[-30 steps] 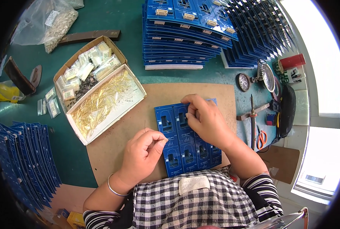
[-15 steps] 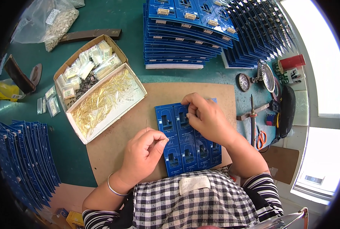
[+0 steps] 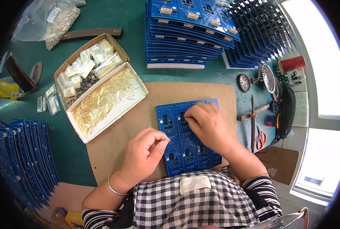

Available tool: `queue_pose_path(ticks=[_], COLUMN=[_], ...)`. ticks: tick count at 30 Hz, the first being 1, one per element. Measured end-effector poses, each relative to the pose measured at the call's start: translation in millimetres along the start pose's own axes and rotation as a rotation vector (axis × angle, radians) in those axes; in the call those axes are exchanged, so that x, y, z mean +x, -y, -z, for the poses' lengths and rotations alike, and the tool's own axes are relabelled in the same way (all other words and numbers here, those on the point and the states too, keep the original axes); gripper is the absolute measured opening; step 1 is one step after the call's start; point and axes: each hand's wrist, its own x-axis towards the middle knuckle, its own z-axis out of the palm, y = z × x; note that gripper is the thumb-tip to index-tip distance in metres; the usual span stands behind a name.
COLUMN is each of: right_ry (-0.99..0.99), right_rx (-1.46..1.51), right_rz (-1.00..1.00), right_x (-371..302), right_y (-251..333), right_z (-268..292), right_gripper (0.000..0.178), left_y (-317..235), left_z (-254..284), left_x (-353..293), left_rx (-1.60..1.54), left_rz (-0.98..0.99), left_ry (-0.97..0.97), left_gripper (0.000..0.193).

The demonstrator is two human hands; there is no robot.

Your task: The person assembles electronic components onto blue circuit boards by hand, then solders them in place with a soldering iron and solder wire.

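A blue circuit board panel (image 3: pixel 189 143) with several cut-out windows lies flat before me on the brown board. My left hand (image 3: pixel 145 149) is curled closed at the panel's left edge. From its fingers a thin metal pin (image 3: pixel 147 124) sticks up. My right hand (image 3: pixel 208 124) is over the panel's upper part, thumb and forefinger pinched close to its surface beside a window in the upper row. Whatever sits between those fingertips is too small to make out. Up to the left, a cardboard box (image 3: pixel 137 91) holds loose gold-coloured pins (image 3: pixel 101 103) and small packets (image 3: pixel 89 63).
Stacked blue boards stand at the back (image 3: pixel 185 49), back right (image 3: pixel 250 38) and left (image 3: pixel 25 152). On the right are a soldering iron (image 3: pixel 253 126), orange-handled scissors (image 3: pixel 260 140) and a small round dish (image 3: pixel 244 82). A plastic bag (image 3: pixel 61 28) lies back left.
My right hand has shifted slightly down, its fingers drawn closer together at the panel, uncovering its upper edge. The left hand has stayed nearly still.
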Motion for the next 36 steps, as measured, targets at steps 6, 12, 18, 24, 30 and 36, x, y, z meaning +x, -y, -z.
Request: queue_pose_path(ticks=[6,12,18,24,30,36], right_ry=[-0.128,-0.205,-0.223,-0.177,-0.105,-0.048], right_rx=[-0.014,-0.018,0.001,-0.007,-0.152,-0.362], right_rz=[0.031,0.047,0.0,0.037,0.122,0.242], right_x=[-11.3,-15.5,-16.2,-11.9,-9.1,-4.7], right_y=[-5.9,-10.9,-15.8,-17.1,-15.6,-5.0], right_z=[-13.5,-18.0,-16.6,-10.0,-5.0,2.5], right_gripper=[0.01,0.01,0.011,0.009,0.01,0.012], left_y=[0.9,1.3,0.9,-0.3,0.1,1.6], left_z=[-0.6,-0.1,-0.3,-0.8,-1.0,-1.4], left_x=[-0.5,-1.4,-1.1,-0.7,-0.5,-1.4], left_rx=[-0.008,-0.008,-0.014,-0.01,-0.015,-0.01], left_rz=[-0.015,-0.025,-0.016,-0.014,-0.011,-0.028], left_ry=[0.0,0.0,0.014,0.015,0.009,0.002], left_gripper=[0.005,0.005,0.006,0.006,0.006,0.006])
